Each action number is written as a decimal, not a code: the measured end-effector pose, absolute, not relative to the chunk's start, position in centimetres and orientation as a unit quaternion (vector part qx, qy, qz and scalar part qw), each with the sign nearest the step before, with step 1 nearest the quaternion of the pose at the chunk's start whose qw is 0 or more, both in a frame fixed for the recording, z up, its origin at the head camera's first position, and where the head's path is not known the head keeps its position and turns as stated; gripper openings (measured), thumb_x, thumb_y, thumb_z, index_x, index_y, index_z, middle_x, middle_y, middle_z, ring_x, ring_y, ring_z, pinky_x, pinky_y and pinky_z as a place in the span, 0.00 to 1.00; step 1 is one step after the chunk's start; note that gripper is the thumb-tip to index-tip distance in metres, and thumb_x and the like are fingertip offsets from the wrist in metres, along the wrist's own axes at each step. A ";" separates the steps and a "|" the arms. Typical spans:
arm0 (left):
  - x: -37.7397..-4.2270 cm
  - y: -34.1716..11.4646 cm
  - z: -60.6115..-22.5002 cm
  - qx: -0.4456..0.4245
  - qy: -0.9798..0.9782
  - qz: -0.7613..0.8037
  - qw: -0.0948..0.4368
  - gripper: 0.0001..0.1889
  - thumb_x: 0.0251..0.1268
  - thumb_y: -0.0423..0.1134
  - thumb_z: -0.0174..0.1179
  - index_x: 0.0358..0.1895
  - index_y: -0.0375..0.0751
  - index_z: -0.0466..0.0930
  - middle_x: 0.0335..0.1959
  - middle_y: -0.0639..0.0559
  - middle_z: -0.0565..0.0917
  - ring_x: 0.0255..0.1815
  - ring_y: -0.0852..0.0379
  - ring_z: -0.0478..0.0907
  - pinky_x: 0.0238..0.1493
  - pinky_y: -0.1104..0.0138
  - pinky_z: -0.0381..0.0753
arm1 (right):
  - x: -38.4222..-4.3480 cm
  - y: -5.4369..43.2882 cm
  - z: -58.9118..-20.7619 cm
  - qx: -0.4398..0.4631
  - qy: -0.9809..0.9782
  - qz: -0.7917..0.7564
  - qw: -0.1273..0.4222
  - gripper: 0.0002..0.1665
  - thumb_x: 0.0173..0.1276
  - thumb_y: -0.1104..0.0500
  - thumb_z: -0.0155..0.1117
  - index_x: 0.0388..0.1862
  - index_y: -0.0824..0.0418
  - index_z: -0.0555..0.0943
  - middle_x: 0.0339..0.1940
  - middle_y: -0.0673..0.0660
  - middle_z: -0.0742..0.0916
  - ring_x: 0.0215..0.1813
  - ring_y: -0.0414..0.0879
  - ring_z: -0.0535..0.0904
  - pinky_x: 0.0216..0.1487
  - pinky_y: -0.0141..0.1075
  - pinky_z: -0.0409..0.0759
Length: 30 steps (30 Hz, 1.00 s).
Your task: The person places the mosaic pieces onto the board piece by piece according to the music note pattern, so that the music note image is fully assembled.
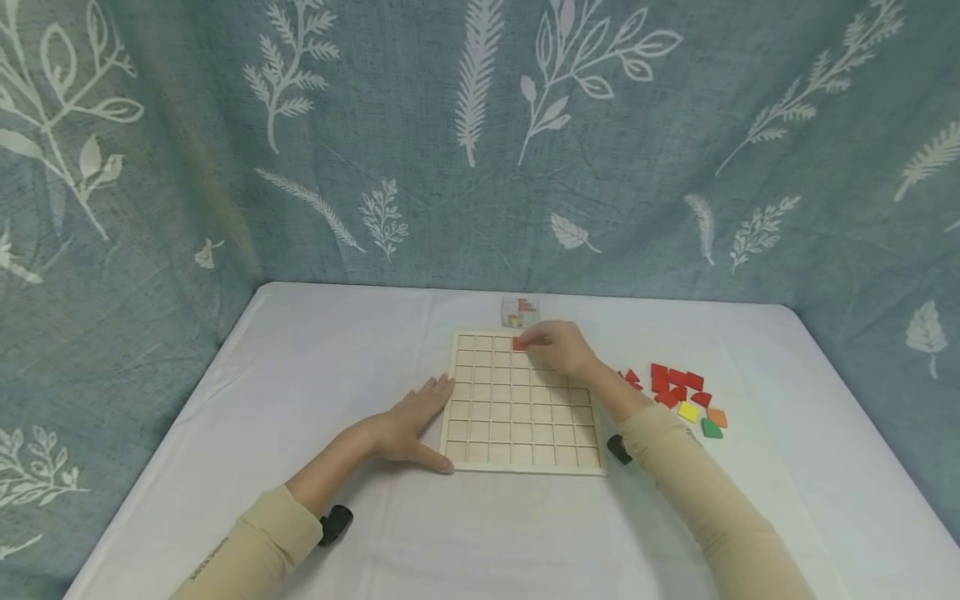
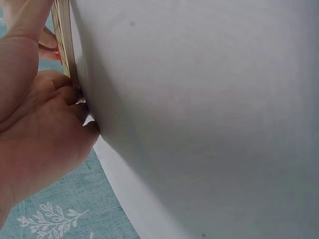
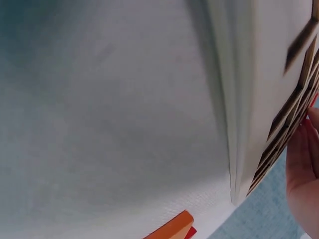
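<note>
A pale wooden grid board (image 1: 521, 469) with raised dividers lies flat on the white table. My left hand (image 1: 414, 423) rests along its left edge, fingers spread and the thumb at the near left corner; the left wrist view shows the fingertips against the board's side (image 2: 66, 40). Over the far side of the board, my right hand (image 1: 561, 346) pinches a small red tile (image 1: 519, 343) at a cell in the far row. In the right wrist view that hand (image 3: 304, 174) is partly cut off, and the tile shows only as slivers of red.
Right of the board lies a loose group of red pieces (image 1: 660, 379), with a yellow piece (image 1: 688, 411), an orange piece (image 1: 717, 417) and a green piece (image 1: 712, 428). Behind the board is a small picture card or clear box (image 1: 521, 312). A patterned blue-green curtain (image 1: 420, 125) hangs behind.
</note>
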<state>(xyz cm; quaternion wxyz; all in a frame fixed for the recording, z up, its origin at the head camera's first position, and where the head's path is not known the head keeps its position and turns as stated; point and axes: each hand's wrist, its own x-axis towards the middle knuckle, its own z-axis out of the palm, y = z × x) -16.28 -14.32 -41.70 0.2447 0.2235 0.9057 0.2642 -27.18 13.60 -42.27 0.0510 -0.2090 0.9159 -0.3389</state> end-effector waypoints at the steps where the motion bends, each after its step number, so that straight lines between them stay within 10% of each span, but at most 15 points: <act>1: -16.2 -14.3 -41.7 0.223 0.906 0.263 0.244 0.65 0.46 0.56 0.75 0.77 0.31 0.38 0.79 0.37 0.40 0.79 0.43 0.34 0.77 0.51 0.36 | -27.1 13.7 -42.3 -0.206 0.915 -0.341 0.056 0.13 0.68 0.64 0.61 0.48 0.63 0.87 0.52 0.60 0.86 0.59 0.56 0.79 0.59 0.49 0.78; 16: -16.3 -14.2 -41.9 0.219 0.911 0.250 0.244 0.65 0.46 0.57 0.74 0.77 0.30 0.38 0.79 0.36 0.40 0.79 0.41 0.34 0.77 0.50 0.37 | -24.3 21.5 -40.0 -0.065 0.878 -0.464 0.098 0.20 0.75 0.54 0.57 0.60 0.60 0.80 0.62 0.60 0.81 0.63 0.55 0.75 0.63 0.52 0.73; 30: -16.1 -13.8 -41.9 0.218 0.913 0.247 0.240 0.66 0.45 0.57 0.74 0.77 0.30 0.38 0.78 0.35 0.40 0.79 0.41 0.34 0.77 0.49 0.37 | -22.1 27.2 -41.7 -0.085 0.944 -0.303 0.102 0.18 0.67 0.56 0.67 0.53 0.63 0.83 0.43 0.59 0.86 0.35 0.50 0.76 0.31 0.37 0.79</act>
